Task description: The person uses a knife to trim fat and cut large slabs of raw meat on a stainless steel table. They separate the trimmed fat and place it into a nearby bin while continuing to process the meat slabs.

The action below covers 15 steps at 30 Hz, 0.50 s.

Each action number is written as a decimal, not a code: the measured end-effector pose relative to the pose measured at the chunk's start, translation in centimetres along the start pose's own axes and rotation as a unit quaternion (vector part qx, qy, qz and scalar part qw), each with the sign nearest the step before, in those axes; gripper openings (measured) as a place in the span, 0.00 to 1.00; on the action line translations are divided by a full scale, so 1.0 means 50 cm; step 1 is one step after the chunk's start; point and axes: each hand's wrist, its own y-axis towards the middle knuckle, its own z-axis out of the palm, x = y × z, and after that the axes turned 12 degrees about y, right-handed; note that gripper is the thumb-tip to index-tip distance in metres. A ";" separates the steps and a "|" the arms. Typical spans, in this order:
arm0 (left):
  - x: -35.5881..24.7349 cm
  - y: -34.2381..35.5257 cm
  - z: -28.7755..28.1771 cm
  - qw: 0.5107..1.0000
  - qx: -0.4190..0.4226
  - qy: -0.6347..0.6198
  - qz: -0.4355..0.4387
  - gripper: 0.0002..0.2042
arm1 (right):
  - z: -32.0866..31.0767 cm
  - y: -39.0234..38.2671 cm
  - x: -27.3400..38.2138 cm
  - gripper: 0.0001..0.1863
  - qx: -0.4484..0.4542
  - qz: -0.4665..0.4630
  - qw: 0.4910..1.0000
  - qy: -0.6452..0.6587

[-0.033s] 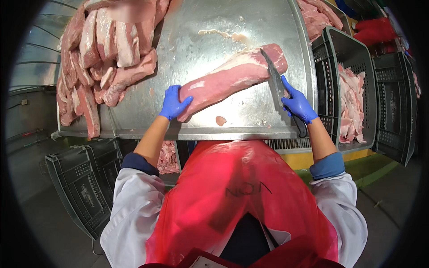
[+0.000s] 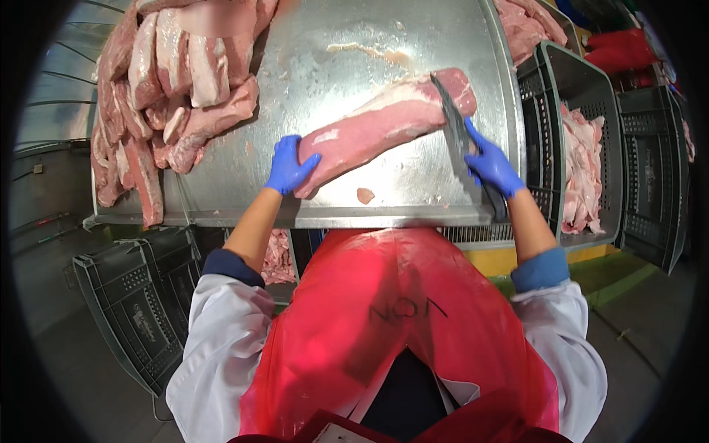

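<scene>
A long slab of pink meat, which looks like a pork loin [image 2: 380,129], lies slantwise across the steel table, its far right end darker. At its near left end my blue-gloved left hand [image 2: 290,168] grips it, thumb on top and fingers round the outer side. My right hand [image 2: 493,166], also in a blue glove, is closed round the black handle of a long knife [image 2: 452,111], with the index finger stretched along it. The blade lies across the loin near its right end. How deep it sits in the meat I cannot tell.
Several meat pieces [image 2: 173,66] are piled on the table [image 2: 310,81] at the left. A small scrap [image 2: 365,196] lies near the front edge. Right of the table stands a dark crate [image 2: 550,96] with pale trimmings [image 2: 580,170]. Another dark crate [image 2: 140,310] stands low at the left.
</scene>
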 end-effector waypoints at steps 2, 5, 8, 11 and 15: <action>-0.005 0.018 0.016 0.999 -0.044 -0.013 0.018 0.35 | 0.013 0.096 0.021 0.40 -0.036 -0.055 0.996 -0.061; -0.021 0.015 0.003 0.999 -0.039 -0.019 0.014 0.34 | 0.057 0.188 0.053 0.40 -0.036 -0.049 0.997 0.051; -0.035 -0.009 0.019 0.998 -0.058 -0.022 -0.008 0.33 | 0.095 0.026 0.018 0.41 -0.024 -0.016 0.997 0.065; -0.084 -0.031 0.013 0.998 -0.054 -0.019 -0.026 0.30 | 0.110 0.012 0.024 0.42 -0.023 -0.003 0.996 0.086; -0.128 -0.044 0.010 0.999 0.018 -0.039 -0.018 0.29 | 0.132 0.079 0.078 0.44 -0.029 -0.003 0.981 0.191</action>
